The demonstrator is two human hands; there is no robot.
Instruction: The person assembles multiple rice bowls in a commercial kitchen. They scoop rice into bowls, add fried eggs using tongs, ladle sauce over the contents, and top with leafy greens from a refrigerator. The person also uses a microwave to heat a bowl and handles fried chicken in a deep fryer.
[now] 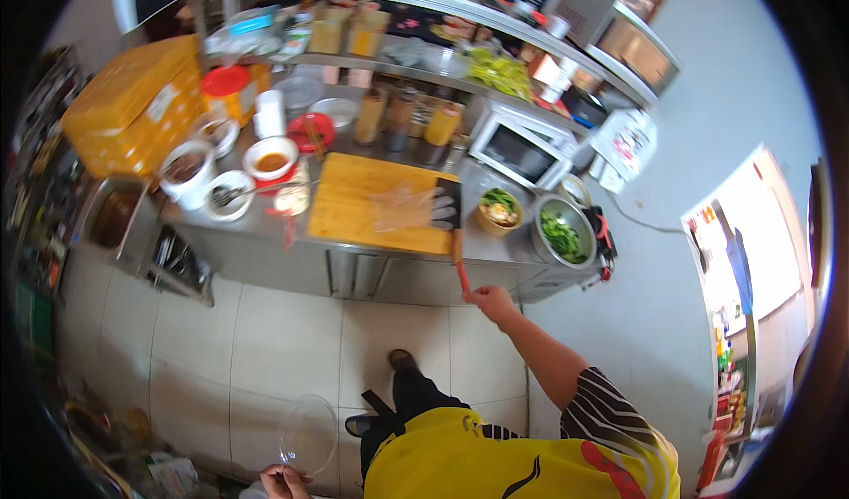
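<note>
My left hand (285, 482), low in the view, grips the rim of a clear round plastic lid (308, 436) held over the floor. My right hand (492, 303) reaches toward the counter's front edge, its fingers closed on a narrow red strip (463, 279). The strip runs up to the wooden handle of a cleaver (457, 243); whether they are joined I cannot tell. The cleaver's dark blade lies on the right end of a wooden cutting board (345, 197), beside a clear plastic glove or bag (401, 207). Right of it stands a bowl of greens and egg (499, 212).
A metal bowl of greens (564, 230) stands at the counter's right end, near a white microwave (521, 147). Sauce bottles (401, 121) line the back. White tubs (188, 174) and a yellow taped box (132, 107) are left. A metal shelf (424, 74) overhangs the counter.
</note>
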